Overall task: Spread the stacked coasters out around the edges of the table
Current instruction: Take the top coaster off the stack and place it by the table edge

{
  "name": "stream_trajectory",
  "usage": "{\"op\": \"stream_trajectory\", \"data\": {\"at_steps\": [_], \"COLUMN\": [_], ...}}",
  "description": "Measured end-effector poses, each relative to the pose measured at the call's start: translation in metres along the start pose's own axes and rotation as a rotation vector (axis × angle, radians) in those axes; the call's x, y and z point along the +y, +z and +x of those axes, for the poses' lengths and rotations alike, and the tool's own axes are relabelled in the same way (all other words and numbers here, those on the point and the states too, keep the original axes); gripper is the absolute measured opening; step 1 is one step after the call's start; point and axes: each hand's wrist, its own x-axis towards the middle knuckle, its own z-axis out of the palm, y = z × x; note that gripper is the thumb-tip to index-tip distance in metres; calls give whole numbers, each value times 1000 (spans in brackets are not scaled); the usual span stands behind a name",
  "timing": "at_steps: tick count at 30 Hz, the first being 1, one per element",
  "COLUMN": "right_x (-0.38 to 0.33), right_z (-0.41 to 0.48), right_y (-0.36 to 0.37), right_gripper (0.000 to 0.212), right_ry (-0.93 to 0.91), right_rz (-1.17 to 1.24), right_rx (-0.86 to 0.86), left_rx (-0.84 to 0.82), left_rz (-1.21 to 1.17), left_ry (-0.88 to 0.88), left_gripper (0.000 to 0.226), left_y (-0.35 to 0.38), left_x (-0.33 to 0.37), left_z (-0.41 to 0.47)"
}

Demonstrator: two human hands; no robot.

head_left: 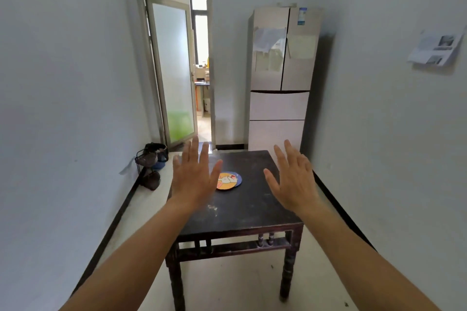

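Near the middle of the dark wooden table (242, 207), slightly toward 11 o'clock, lies the stack of round coasters (228, 180), an orange one on top of a blue one that peeks out at 3 o'clock. Both hands hover above the tabletop with fingers spread flat, holding nothing: the left hand (193, 175) at 9 o'clock of the stack, its thumb overlapping the stack's edge in view, the right hand (294, 179) at 3 o'clock, apart from it. Beyond the table, at 12 o'clock, stand a refrigerator (280, 78) and an open glass door (171, 70).
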Motion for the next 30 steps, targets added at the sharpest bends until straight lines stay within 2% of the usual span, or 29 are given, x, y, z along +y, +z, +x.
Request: {"op": "stream_trajectory", "data": {"at_steps": [3, 11, 18, 21, 26, 30], "right_x": [-3, 14, 50, 74, 103, 114], "right_z": [38, 124, 221, 270, 340, 385], "right_y": [34, 107, 214, 269, 351, 412], "right_gripper": [71, 66, 63, 62, 62, 61], "right_ry": [-12, 94, 100, 109, 104, 117], "right_rz": [-25, 21, 90, 146, 211, 268], "right_rx": [-90, -91, -97, -124, -274, -367], "left_rx": [-70, -167, -203, -242, -370, -462], "left_rz": [16, -63, -74, -81, -135, -207], "left_ry": [17, -8, -6, -69, -228, -377], "left_gripper": [67, 65, 66, 64, 61, 61], "left_y": [33, 124, 224, 274, 348, 408], "left_x": [-28, -51, -59, -62, -74, -87], "left_z": [44, 137, 235, 284, 360, 392]}}
